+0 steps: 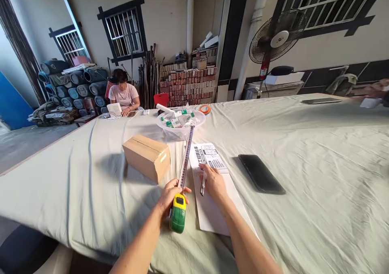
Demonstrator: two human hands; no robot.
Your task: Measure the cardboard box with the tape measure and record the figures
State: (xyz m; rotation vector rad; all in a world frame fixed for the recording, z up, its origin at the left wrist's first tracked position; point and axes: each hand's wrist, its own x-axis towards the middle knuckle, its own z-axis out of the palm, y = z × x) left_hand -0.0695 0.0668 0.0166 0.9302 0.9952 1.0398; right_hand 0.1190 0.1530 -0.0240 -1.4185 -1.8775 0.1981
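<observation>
My left hand (pixel 170 195) is closed on a green and yellow tape measure (pixel 178 217). Its blade (pixel 186 160) is drawn out and reaches away from me toward the plastic basin. In my right hand (pixel 212 181) is a slim pen (pixel 203 185), its lower end pointing toward me. That hand rests over a notebook (pixel 209 213), whose upper page carries black print and drawings and whose lower page is blank. Left of the blade lies a closed brown cardboard box (pixel 147 154), apart from my hands. A dark phone (pixel 261 173) lies right of the notebook.
A clear basin (pixel 181 132) holding plastic bottles stands beyond the box, beside an orange tape roll (pixel 204 109). A pale green cloth (pixel 319 156) covers the table. Across it sits a person (pixel 124 94). A standing fan (pixel 278 39) and stacked bricks (pixel 188 83) are behind.
</observation>
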